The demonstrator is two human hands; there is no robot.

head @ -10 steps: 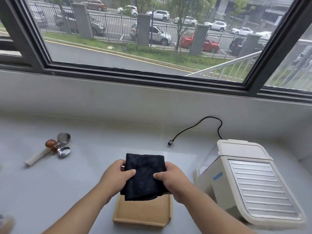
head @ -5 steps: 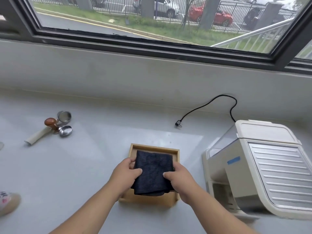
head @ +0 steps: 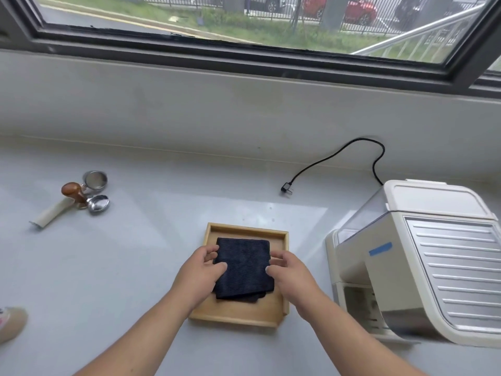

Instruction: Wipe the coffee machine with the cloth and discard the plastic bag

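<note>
A tamper (head: 73, 191) lies far left, the left hand (head: 198, 272) and right hand (head: 292, 278) pinch the folded dark cloth (head: 244, 267) by its side edges inside the wooden tray (head: 245, 316), and the coffee machine (head: 423, 256) stands right.

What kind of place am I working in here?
Likely a coffee corner at a window counter: a cream coffee machine, unplugged, a portafilter with a wooden-knobbed tamper, and a street-facing window.
</note>
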